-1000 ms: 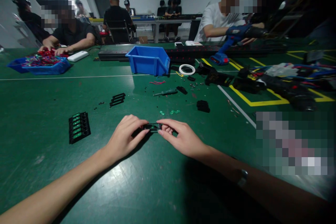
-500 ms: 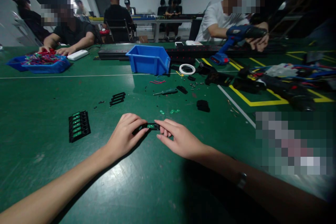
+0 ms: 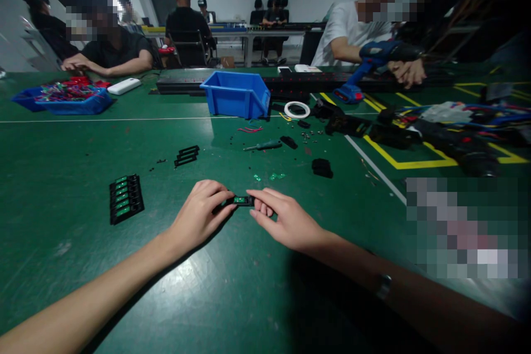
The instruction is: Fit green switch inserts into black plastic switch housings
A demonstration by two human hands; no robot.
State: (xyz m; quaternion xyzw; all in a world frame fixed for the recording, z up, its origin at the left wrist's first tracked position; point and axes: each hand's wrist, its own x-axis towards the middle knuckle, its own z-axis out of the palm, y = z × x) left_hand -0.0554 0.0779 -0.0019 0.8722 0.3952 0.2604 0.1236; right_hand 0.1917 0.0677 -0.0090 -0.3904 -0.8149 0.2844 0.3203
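Between my two hands is a small black plastic housing with a green circuit board [image 3: 241, 200] in it, low over the green table. My left hand [image 3: 207, 204] pinches its left end between thumb and fingers. The fingertips of my right hand [image 3: 282, 215] close on its right end, with the thumb a little below and the other fingers curled. To the left lies a row of similar black housings [image 3: 126, 199] with green boards in them. Several loose green boards [image 3: 271, 177] are just beyond my hands. Black rectangular frames [image 3: 187, 156] lie farther left.
A screwdriver [image 3: 263, 145], black parts [image 3: 322, 167] and a white ring [image 3: 296, 110] lie ahead, before a blue bin [image 3: 235, 95]. A blue cordless drill [image 3: 365, 69] stands near a co-worker at right. Another co-worker sits behind a tray of wires [image 3: 74, 104] at left.
My left fingers have shifted slightly right along the housing, and both hands stay on it. The co-worker at left has drawn the hands together above the wires.
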